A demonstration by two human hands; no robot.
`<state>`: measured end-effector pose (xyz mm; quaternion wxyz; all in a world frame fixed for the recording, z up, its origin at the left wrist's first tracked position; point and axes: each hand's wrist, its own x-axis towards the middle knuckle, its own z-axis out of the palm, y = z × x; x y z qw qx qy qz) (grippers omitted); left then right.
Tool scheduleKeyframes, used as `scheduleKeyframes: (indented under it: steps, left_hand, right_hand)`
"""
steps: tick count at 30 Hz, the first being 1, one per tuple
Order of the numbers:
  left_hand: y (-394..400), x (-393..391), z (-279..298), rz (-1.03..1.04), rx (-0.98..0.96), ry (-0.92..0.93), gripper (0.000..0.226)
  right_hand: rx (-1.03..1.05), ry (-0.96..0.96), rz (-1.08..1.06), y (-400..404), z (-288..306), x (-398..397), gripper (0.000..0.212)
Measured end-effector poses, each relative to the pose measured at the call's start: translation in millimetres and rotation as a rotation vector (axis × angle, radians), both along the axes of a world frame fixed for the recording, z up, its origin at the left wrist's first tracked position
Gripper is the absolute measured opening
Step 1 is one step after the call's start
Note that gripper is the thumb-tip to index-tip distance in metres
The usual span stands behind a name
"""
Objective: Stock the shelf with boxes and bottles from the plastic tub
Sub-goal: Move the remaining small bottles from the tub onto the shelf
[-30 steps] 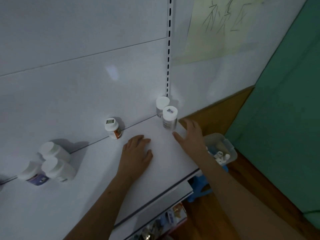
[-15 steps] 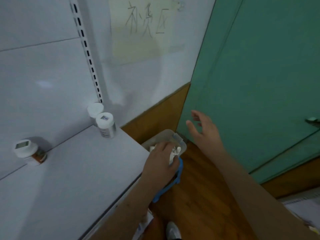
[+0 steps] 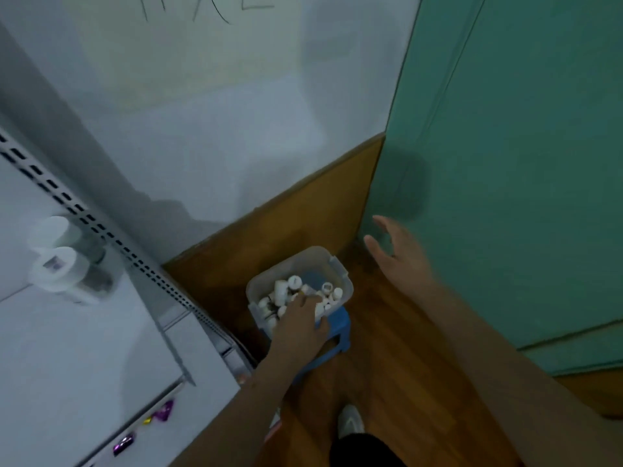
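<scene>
A clear plastic tub (image 3: pixel 337 264) holding several small white bottles (image 3: pixel 281 289) sits on a blue stool (image 3: pixel 338 335) on the floor, just right of the shelf. My left hand (image 3: pixel 298 323) reaches down into the tub and lies on the bottles; its fingertips are hidden among them, so a grip cannot be made out. Fingers spread and holding nothing, my right hand (image 3: pixel 401 257) hovers in the air to the right of the tub. Two white-capped bottles (image 3: pixel 54 267) stand at the back right corner of the white shelf (image 3: pixel 84 348).
A green door (image 3: pixel 505 163) is close behind my right hand. The wall with a wooden skirting (image 3: pixel 286 224) runs behind the tub. My shoe (image 3: pixel 350 421) stands on the wooden floor near the stool. Small purple packets (image 3: pixel 163 407) lie on a lower shelf.
The view swung right and down from the shelf to the tub. My left hand left the shelf top and went into the tub. My right hand lifted off the shelf and hangs in the air.
</scene>
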<state>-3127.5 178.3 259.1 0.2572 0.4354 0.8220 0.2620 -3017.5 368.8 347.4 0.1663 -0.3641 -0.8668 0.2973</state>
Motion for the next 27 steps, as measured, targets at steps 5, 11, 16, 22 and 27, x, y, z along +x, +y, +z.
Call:
scheduleKeyframes:
  steps: [5,11,16,22,27]
  left_hand:
    - [10.5,-8.0,-41.6,0.204,-0.204,-0.117,0.046]
    - [5.5,-30.8,-85.2,0.353,-0.325,-0.201,0.041]
    - [29.4,-65.2,-136.5,0.508,-0.351,-0.355,0.032]
    - [86.0,-102.2,-209.4,0.727,-0.38,-0.502,0.017]
    - [106.1,-134.3,-265.9,0.774,-0.369,-0.493,0.043]
  right_hand:
    - [-0.086,-0.116,0.1,58.4,-47.7,-17.9,0.055]
    - [-0.227,-0.225,0.199,81.9,-109.3,-56.7,0.055]
    - [-0.343,-0.371,0.265,93.2,-165.0,-94.2,0.041]
    - [-0.412,-0.563,0.337,102.9,-258.2,-136.1,0.053]
    - [-0.405,-0.651,0.381,106.7,-328.0,-152.3,0.052]
